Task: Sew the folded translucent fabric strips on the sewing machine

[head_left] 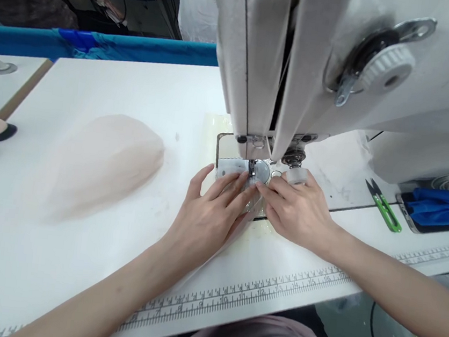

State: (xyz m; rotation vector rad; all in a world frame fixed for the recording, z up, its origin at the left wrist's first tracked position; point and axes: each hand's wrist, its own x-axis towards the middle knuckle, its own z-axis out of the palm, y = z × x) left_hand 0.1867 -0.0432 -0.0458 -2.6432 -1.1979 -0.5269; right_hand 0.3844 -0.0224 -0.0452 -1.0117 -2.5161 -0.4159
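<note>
My left hand (206,215) lies flat with its fingers stretched out, pressing a thin translucent piece of fabric (237,229) onto the sewing machine's metal plate (226,150). My right hand (298,209) rests beside it, fingertips pinched on the same fabric just in front of the presser foot (252,170). A white thimble-like cap (296,175) sits on one right finger. The white sewing machine head (341,68) rises directly above both hands.
A pile of pale pink sheer fabric (95,164) lies on the white table (76,260) to the left. Green thread snips (384,205) and a phone under blue cloth (438,212) are at the right. A printed ruler (243,292) runs along the front edge.
</note>
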